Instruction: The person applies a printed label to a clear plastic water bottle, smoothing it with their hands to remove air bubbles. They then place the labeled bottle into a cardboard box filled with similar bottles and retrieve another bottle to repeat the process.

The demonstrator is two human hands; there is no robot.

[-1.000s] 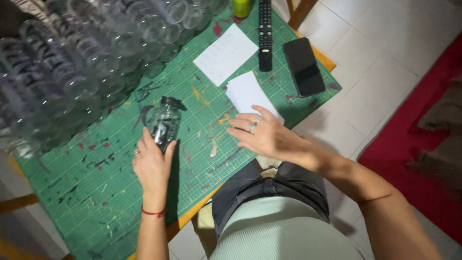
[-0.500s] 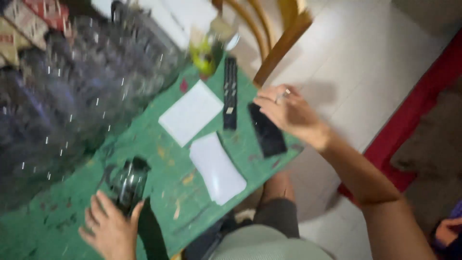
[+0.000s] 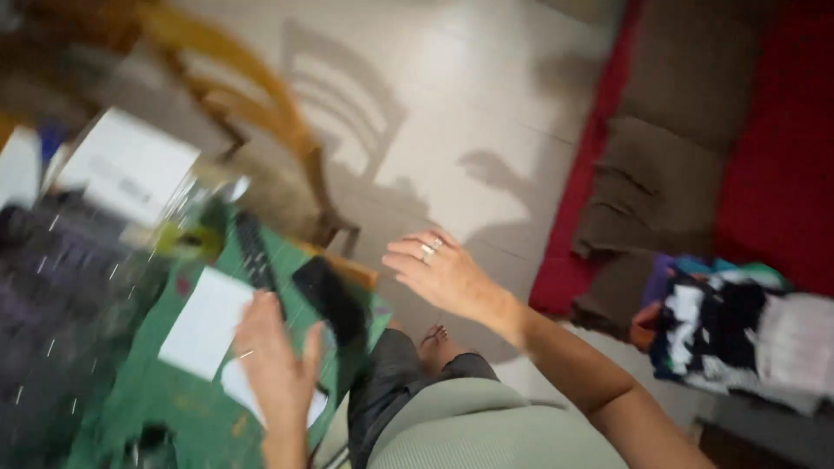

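Hands empty, fingers spread: left hand (image 3: 276, 363) over white paper sheet (image 3: 207, 323), nearer black phone (image 3: 330, 300); right hand (image 3: 443, 274) off table edge, above floor

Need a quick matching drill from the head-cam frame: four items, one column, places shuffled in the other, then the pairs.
Things:
1. right hand with rings
2. left hand
3. flat black phone
4. crumpled brown cloth

Places:
A. on the green mat's edge
B. on the floor beside the red rug
C. over the white paper sheets
D. in the air above the pale tiled floor, off the table

Pairs: 1-D, 2-C, 3-A, 4-B
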